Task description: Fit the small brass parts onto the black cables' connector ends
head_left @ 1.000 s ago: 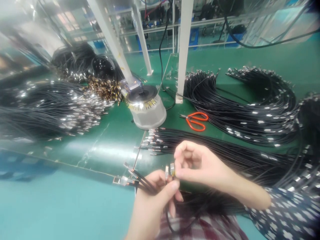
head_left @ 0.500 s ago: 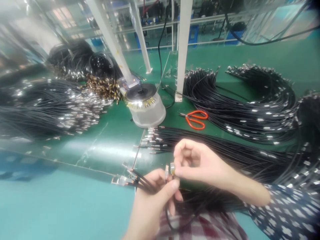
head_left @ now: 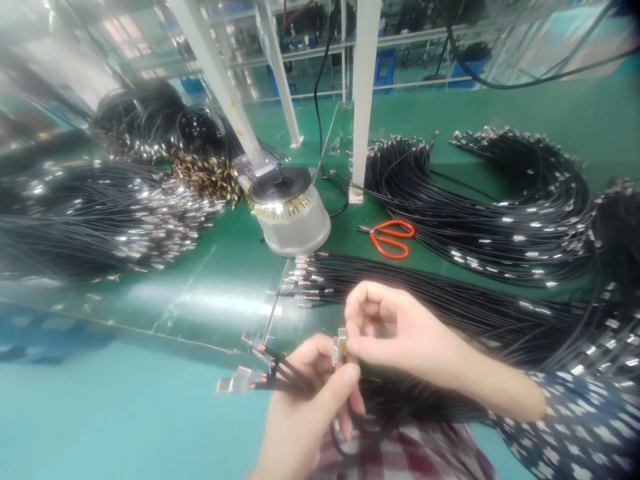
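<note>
My left hand [head_left: 305, 413] is closed around a small bunch of thin black cables [head_left: 280, 373] whose metal-tipped ends [head_left: 240, 381] stick out to the left. Its thumb presses a cable end upright. My right hand [head_left: 395, 333] pinches a small metal connector [head_left: 341, 342] at the top of that cable, right above my left thumb. Both hands hover over the near edge of the green table [head_left: 220, 300]. Just beyond them lies a row of black cables with metal ends [head_left: 310, 280].
A white round machine with a black top [head_left: 290, 213] stands mid-table. Orange-handled scissors [head_left: 393, 238] lie to its right. Large heaps of black cables lie at the left [head_left: 100, 213] and right [head_left: 500, 213]. White frame posts [head_left: 363, 100] rise behind.
The bunch's loose ends in my left hand have dipped lower and leftward. My right hand's pinch has closed in on the connector above my left thumb.
</note>
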Tool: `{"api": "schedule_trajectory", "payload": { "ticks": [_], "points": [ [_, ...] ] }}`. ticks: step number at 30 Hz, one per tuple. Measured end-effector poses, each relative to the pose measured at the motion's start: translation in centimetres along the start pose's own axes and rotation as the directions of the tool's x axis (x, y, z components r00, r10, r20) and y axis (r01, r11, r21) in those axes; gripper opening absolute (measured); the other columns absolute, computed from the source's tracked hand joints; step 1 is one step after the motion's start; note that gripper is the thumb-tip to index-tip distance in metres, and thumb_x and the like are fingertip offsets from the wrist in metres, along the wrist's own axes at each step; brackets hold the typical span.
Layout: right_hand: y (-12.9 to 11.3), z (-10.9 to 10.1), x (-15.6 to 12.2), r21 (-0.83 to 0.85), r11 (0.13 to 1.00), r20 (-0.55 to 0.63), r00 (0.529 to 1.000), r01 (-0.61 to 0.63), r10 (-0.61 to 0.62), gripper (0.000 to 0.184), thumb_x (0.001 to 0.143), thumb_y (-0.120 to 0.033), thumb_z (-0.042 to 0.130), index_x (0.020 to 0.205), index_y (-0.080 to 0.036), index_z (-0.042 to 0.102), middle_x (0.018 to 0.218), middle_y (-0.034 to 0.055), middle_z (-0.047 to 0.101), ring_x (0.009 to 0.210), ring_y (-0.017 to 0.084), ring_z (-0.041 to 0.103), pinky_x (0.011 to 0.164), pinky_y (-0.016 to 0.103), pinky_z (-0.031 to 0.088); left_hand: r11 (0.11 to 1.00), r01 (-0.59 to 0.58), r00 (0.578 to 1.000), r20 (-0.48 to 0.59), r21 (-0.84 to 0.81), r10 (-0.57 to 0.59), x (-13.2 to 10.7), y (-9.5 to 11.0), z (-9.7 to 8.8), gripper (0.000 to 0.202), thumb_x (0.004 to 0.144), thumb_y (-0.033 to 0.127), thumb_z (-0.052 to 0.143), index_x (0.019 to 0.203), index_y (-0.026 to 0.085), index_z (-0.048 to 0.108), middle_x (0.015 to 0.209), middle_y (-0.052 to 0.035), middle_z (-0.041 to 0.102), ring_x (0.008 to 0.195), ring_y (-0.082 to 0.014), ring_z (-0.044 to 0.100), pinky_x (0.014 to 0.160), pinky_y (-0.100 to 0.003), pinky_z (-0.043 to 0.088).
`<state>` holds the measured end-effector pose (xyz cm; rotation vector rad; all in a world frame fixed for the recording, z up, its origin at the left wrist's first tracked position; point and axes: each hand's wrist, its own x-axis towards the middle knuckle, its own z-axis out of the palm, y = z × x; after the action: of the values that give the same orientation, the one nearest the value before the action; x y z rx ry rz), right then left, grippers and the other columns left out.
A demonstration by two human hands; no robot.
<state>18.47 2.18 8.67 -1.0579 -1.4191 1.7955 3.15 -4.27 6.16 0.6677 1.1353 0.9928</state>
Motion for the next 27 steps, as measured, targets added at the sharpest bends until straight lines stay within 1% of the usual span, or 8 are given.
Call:
{"api": "schedule_trajectory", "payload": {
  "ticks": [2, 5, 9, 13, 16, 20, 23, 27],
  "points": [
    [-0.1, 0.1, -0.1, -0.015, 1.000, -0.013, 1.000, 0.017, -0.017, 0.022, 0.068, -0.004, 0.063, 0.079, -0.018, 0.050, 0.066, -0.0049, 0.057, 0.061, 0.008, 0.043, 0.061, 0.022, 0.037, 1.000, -0.014, 1.000, -0.003, -0.008, 0.014, 0.1, 0.0, 0.2, 0.029, 0.078, 0.041, 0.073, 0.072, 0.017, 0.058, 0.046, 0.0009, 0.063, 0.032, -0.0059, 0.045, 0.034, -0.014, 0.035],
    [-0.1, 0.1, -0.2, -0.019, 1.000, -0.024, 0.999, 0.021, -0.022, 0.023, 0.069, -0.004, 0.065, 0.079, -0.018, 0.050, 0.066, -0.0045, 0.059, 0.061, 0.009, 0.044, 0.062, 0.023, 0.037, 0.999, -0.048, 0.998, -0.044, -0.013, 0.047, 0.2, 0.0, 0.5, 0.028, 0.084, 0.039, 0.067, 0.069, 0.017, 0.060, 0.042, 0.0011, 0.060, 0.032, -0.0062, 0.043, 0.034, -0.015, 0.031],
    [0.0, -0.1, -0.1, 0.053, 0.999, 0.005, 1.000, -0.012, 0.012, 0.030, 0.068, -0.014, 0.076, 0.082, -0.019, 0.050, 0.069, -0.0030, 0.064, 0.061, 0.010, 0.052, 0.063, 0.024, 0.039, 0.997, -0.057, 0.996, -0.075, -0.051, 0.053, 0.3, 0.2, 0.8, 0.028, 0.084, 0.039, 0.065, 0.067, 0.017, 0.060, 0.041, 0.0013, 0.059, 0.031, -0.0062, 0.040, 0.033, -0.016, 0.029],
    [0.1, -0.5, 0.0, 0.126, 0.992, 0.007, 1.000, -0.027, 0.027, 0.036, 0.066, -0.024, 0.082, 0.083, -0.019, 0.051, 0.073, -0.0024, 0.065, 0.067, 0.013, 0.060, 0.070, 0.028, 0.044, 0.997, -0.014, 0.998, -0.064, -0.082, 0.008, 0.3, 0.2, 0.6, 0.029, 0.082, 0.042, 0.068, 0.071, 0.015, 0.062, 0.042, 0.0022, 0.058, 0.031, -0.0047, 0.039, 0.033, -0.014, 0.027],
    [0.1, -0.6, 0.0, 0.112, 0.993, -0.020, 0.999, -0.024, 0.026, 0.036, 0.065, -0.023, 0.083, 0.083, -0.019, 0.051, 0.072, -0.0026, 0.067, 0.067, 0.012, 0.061, 0.071, 0.027, 0.044, 0.993, 0.000, 1.000, -0.028, -0.115, -0.003, 0.4, 0.2, 0.3, 0.030, 0.075, 0.042, 0.075, 0.073, 0.016, 0.060, 0.045, 0.0034, 0.058, 0.032, -0.0033, 0.039, 0.033, -0.012, 0.027],
    [0.1, -0.5, 0.1, 0.110, 0.993, -0.063, 0.997, -0.042, 0.049, 0.038, 0.063, -0.019, 0.084, 0.082, -0.019, 0.052, 0.071, -0.0025, 0.069, 0.066, 0.012, 0.062, 0.068, 0.026, 0.044, 0.984, 0.026, 1.000, 0.003, -0.178, -0.026, 0.6, 0.1, -0.1, 0.033, 0.067, 0.031, 0.083, 0.069, 0.018, 0.053, 0.046, 0.0052, 0.059, 0.035, -0.0040, 0.041, 0.034, -0.011, 0.030],
    [0.2, -0.3, 0.1, 0.108, 0.993, -0.108, 0.993, -0.044, 0.056, 0.037, 0.062, -0.018, 0.083, 0.081, -0.019, 0.052, 0.070, -0.0024, 0.071, 0.062, 0.012, 0.063, 0.065, 0.025, 0.045, 0.979, 0.040, 0.998, -0.032, -0.198, -0.047, 0.8, 0.1, -0.2, 0.030, 0.069, 0.027, 0.081, 0.067, 0.017, 0.053, 0.048, 0.0044, 0.059, 0.037, -0.0039, 0.042, 0.035, -0.011, 0.032],
    [0.5, 0.0, 0.1, 0.102, 0.994, -0.143, 0.989, -0.026, 0.041, 0.035, 0.065, -0.017, 0.080, 0.081, -0.020, 0.049, 0.068, -0.0021, 0.072, 0.062, 0.013, 0.066, 0.065, 0.026, 0.048, 0.973, 0.038, 0.997, -0.064, -0.226, -0.054, 0.8, 0.1, -0.2, 0.022, 0.072, 0.025, 0.079, 0.071, 0.016, 0.059, 0.052, 0.0023, 0.064, 0.038, -0.0041, 0.046, 0.037, -0.011, 0.035]
  ]
}}
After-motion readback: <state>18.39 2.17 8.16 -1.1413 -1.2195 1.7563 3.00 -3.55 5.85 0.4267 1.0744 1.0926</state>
